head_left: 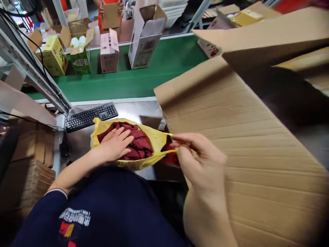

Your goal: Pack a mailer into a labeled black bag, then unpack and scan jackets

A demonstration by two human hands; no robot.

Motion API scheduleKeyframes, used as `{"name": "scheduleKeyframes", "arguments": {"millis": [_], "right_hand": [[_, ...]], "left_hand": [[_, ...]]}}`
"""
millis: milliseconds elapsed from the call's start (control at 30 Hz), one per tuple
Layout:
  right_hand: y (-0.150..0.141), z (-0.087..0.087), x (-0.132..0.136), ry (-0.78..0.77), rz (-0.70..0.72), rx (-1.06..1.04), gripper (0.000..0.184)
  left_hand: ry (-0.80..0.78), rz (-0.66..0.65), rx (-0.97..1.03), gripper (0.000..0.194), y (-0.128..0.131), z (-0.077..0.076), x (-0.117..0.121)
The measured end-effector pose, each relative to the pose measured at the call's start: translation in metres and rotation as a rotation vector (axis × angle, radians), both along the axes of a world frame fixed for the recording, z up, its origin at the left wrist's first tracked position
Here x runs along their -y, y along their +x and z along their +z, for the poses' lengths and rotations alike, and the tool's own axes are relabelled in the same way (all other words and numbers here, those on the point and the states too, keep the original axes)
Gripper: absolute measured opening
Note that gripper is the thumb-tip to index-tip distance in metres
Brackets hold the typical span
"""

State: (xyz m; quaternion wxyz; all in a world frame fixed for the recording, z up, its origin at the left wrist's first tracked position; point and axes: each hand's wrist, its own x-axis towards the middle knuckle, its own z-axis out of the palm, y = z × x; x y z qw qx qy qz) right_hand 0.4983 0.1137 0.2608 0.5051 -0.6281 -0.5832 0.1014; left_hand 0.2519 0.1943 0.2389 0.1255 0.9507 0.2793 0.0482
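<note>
A yellow plastic bag [156,137] lies on its side on the metal worktop, its mouth gaping upward. Dark red folded cloth [140,140] fills it. My left hand [115,144] rests on the cloth with its fingers spread. At the bag's right end my right hand [197,154] pinches the yellow handle loops, drawn taut away from the bag. Below the loops shows something red and shiny, partly hidden. Close to the right hand rises a large open cardboard box [221,116] with its flaps raised.
A black keyboard [92,116] lies behind the bag. Beyond it runs a green conveyor belt [108,84] carrying several small boxes, among them a tall white box [145,41]. A person in orange holds a cardboard box [111,15] across the belt. Flattened cardboard [41,175] is stacked at left.
</note>
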Motion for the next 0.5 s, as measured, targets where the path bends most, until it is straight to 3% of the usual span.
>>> {"name": "scheduleKeyframes", "arguments": {"millis": [100, 167, 233, 333, 433, 500], "right_hand": [[-0.015, 0.01, -0.001, -0.068, -0.106, 0.441, 0.025], [-0.035, 0.01, -0.004, -0.057, -0.108, 0.594, 0.025], [-0.059, 0.001, -0.013, -0.066, 0.102, 0.638, 0.027], [-0.079, -0.025, -0.027, -0.252, 0.428, 0.724, 0.031], [-0.063, -0.048, -0.034, -0.423, 0.352, 0.824, 0.046], [-0.041, -0.052, -0.035, -0.443, 0.269, 0.85, 0.051]], "left_hand": [[-0.043, 0.132, -0.254, 0.055, 0.007, -0.01, -0.003], [-0.057, 0.118, -0.292, 0.05, 0.002, -0.006, 0.003], [-0.055, 0.096, -0.315, 0.043, -0.005, 0.002, 0.011], [-0.018, 0.117, -0.314, 0.032, -0.023, 0.012, 0.019], [-0.033, 0.271, -0.302, 0.022, -0.053, 0.015, 0.02], [-0.085, 0.368, -0.339, 0.021, -0.074, 0.016, 0.019]]}}
